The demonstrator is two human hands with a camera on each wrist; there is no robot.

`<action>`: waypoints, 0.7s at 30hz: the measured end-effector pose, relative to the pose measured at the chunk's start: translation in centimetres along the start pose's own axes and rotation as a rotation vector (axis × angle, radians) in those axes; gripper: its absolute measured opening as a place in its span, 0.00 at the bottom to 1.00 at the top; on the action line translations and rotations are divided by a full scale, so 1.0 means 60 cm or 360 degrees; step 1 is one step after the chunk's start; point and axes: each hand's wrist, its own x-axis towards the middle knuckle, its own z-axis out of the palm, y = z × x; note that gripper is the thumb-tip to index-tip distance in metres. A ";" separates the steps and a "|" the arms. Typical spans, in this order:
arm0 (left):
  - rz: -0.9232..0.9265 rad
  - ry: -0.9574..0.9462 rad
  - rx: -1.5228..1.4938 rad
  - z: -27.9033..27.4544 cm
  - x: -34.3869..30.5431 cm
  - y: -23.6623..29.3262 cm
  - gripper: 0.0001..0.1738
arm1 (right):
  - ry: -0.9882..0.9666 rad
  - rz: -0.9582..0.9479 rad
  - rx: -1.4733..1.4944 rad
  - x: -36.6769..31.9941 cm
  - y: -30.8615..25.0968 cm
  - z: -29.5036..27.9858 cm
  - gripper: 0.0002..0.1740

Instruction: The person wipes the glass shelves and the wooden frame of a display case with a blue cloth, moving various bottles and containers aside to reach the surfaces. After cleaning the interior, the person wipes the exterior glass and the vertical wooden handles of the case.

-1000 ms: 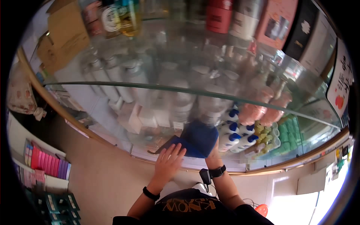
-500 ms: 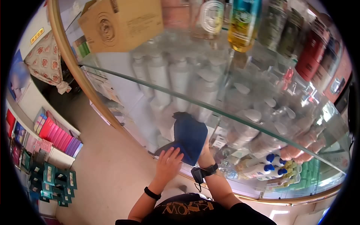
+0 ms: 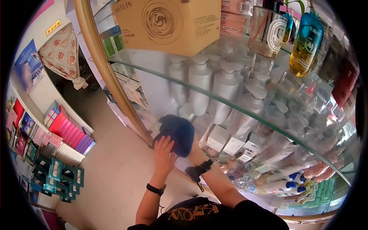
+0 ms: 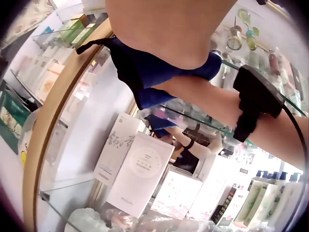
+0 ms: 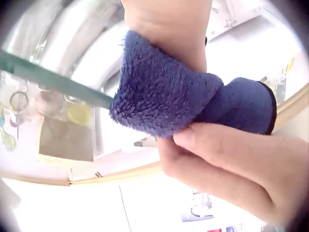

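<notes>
A fuzzy dark-blue cloth [image 3: 176,132] with a black edge covers my right hand [image 3: 196,147] at the front of a glass shelf. Only that hand's base and wrist show, with a black wrist camera strapped on; its fingers are hidden in the cloth, so I cannot tell how they lie. My left hand [image 3: 164,153] rests on the near side of the cloth with its fingers stretched out. In the right wrist view, the left fingers [image 5: 217,147] touch the cloth's edge. In the left wrist view, the cloth [image 4: 145,67] is folded around the right hand.
The glass shelf edge [image 3: 214,97] runs just beyond the cloth. Grey pump bottles [image 3: 200,88] and white boxes [image 3: 218,138] crowd beneath it. A cardboard box [image 3: 168,25] and a blue-yellow bottle [image 3: 305,48] stand above. A wooden post [image 3: 115,80] rises at the left.
The head view has turned leftward. Both hands and the cloth have shifted left in view, toward the wooden post. The cloth looks more bunched, with the left hand still on it.
</notes>
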 end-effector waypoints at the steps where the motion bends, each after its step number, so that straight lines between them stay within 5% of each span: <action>1: -0.0032 0.0007 0.0005 -0.002 0.005 -0.005 0.33 | -0.0130 -0.0048 -0.0056 -0.005 0.020 -0.006 0.32; 6: -0.0108 -0.0002 -0.0093 -0.002 0.015 -0.013 0.29 | -0.0262 -0.0135 -0.0155 -0.030 0.036 0.011 0.30; 9: -0.0101 0.0059 -0.0125 0.006 0.015 -0.016 0.29 | 0.0177 -0.0221 -0.0324 -0.039 0.002 0.032 0.27; 11: -0.0105 0.0073 -0.0086 0.011 0.014 -0.018 0.29 | 0.0292 -0.0511 -0.1206 -0.026 -0.034 0.023 0.25; 12: -0.0097 0.0068 -0.0098 0.011 0.015 -0.018 0.29 | 0.0299 -0.0524 -0.1212 -0.021 -0.046 0.033 0.25; 14: -0.0098 0.0070 -0.0069 0.010 0.014 -0.017 0.24 | 0.0662 -0.0895 -0.4244 -0.021 -0.059 0.074 0.18; 16: -0.0090 0.0066 -0.0088 0.012 0.013 -0.017 0.24 | 0.0767 -0.0869 -0.4102 -0.037 -0.056 0.114 0.17; 18: -0.0111 0.0091 -0.0121 0.010 0.015 -0.010 0.24 | 0.0919 -0.0338 -0.4127 -0.058 -0.057 0.127 0.27; 21: -0.0082 0.0163 -0.0157 0.019 0.008 -0.009 0.26 | 0.1006 -0.0034 -0.4102 -0.088 -0.053 0.187 0.27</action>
